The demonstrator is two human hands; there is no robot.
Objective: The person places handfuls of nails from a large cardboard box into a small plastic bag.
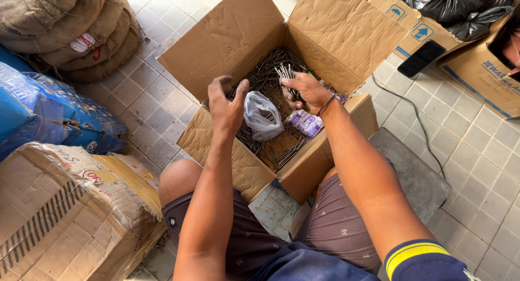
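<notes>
An open cardboard box (233, 37) stands on the tiled floor in front of my knees, its bottom covered with loose dark nails (265, 78). My right hand (306, 92) is closed on a bunch of nails (287, 75) held over the box. My left hand (226, 105) holds the edge of a small clear plastic bag (262, 116), which hangs open above the nails. A purple and white packet (304, 122) lies in the box under my right wrist.
A taped cardboard carton (65, 210) sits at my left, with blue sacks (49, 113) and burlap bundles (70, 32) behind it. More cartons (476, 70), black bags (460, 7), a phone (421, 58) and a cable (417, 118) lie at the right. A grey slab (411, 172) is under my right leg.
</notes>
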